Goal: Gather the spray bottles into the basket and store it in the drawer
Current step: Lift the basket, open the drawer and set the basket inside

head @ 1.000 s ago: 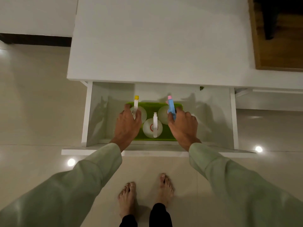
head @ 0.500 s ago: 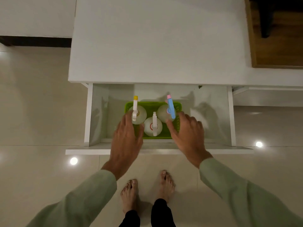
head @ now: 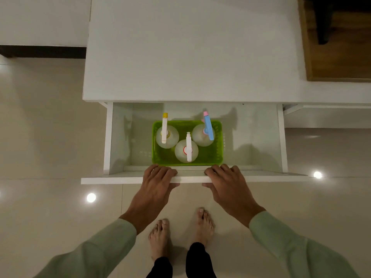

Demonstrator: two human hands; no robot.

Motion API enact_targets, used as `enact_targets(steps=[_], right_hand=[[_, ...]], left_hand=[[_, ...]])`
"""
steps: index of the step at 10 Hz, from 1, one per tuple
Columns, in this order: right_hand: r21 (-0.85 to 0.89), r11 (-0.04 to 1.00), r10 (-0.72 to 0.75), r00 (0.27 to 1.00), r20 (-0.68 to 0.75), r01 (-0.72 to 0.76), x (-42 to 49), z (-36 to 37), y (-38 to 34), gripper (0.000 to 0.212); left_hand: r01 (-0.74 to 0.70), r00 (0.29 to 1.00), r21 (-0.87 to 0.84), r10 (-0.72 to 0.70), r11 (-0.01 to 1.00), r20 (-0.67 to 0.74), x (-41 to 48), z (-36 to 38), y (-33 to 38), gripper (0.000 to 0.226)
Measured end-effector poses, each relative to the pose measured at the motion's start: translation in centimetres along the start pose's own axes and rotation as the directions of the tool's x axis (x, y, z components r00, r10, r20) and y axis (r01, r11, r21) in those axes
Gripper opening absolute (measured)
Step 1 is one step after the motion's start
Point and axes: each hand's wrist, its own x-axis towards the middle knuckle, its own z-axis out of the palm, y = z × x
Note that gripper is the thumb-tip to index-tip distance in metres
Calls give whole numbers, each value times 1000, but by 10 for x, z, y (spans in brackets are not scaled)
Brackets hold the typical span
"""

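A green basket [head: 217, 149] stands on the floor of the open white drawer [head: 251, 178]. Three clear spray bottles stand upright in it: one with a yellow-tipped head [head: 165, 129] at the left, one with a white head [head: 188, 147] in front, one with a blue and pink head [head: 207, 126] at the right. My left hand [head: 155, 183] grips the drawer's front panel, fingers curled over its top edge. My right hand [head: 227, 182] grips the same panel further right. Neither hand touches the basket.
The white cabinet top [head: 190, 47] overhangs the drawer's back. A wooden-framed opening [head: 339, 57] lies at the upper right. Glossy beige floor tiles [head: 50, 137] surround the cabinet. My bare feet [head: 180, 233] stand just in front of the drawer.
Both hands let go of the basket, drew back out of the drawer and now hold its front panel. The basket stays in the drawer with the bottles in it.
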Motion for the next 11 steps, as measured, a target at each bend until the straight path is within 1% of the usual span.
enact_targets(steps=[1,2,3,4,5,6,7,8,9,10,11], right_hand=[[53,997,60,997,-39,-58,12,-5,2,40],[80,992,108,991,-84,-101,30,-14,4,58],[69,990,129,986,-108,-122,55,-30,8,81],[40,990,141,983,-115,-137,79,-43,14,96],[11,989,149,977,-152,-149,102,-54,21,102],[-49,987,141,976,-163,-151,125,-60,30,100],[-89,984,139,975,-171,-156,141,-64,35,90],[-154,974,132,967,-216,-168,154,-68,37,71],[-207,961,126,955,-269,-185,162,-70,36,57],[-213,954,138,939,-316,-212,167,-72,34,48],[-142,960,180,923,-340,-240,164,-72,23,42]], left_hand=[[43,999,-70,-44,997,-13,13,-7,-3,43],[78,995,-46,-81,996,-55,32,-19,-7,61],[103,991,48,-98,994,-95,58,-33,-9,82],[117,986,103,-102,988,-134,83,-44,-9,92],[132,981,147,-108,980,-160,106,-49,-12,91],[111,979,217,-69,970,-194,125,-52,-16,80],[134,963,290,-55,948,-265,138,-56,-20,62],[170,943,305,-65,937,-326,153,-61,-22,50],[191,932,314,-72,930,-354,163,-65,-23,44],[239,922,309,-115,921,-370,170,-68,-20,42],[270,915,272,-157,924,-372,170,-72,-10,39]])
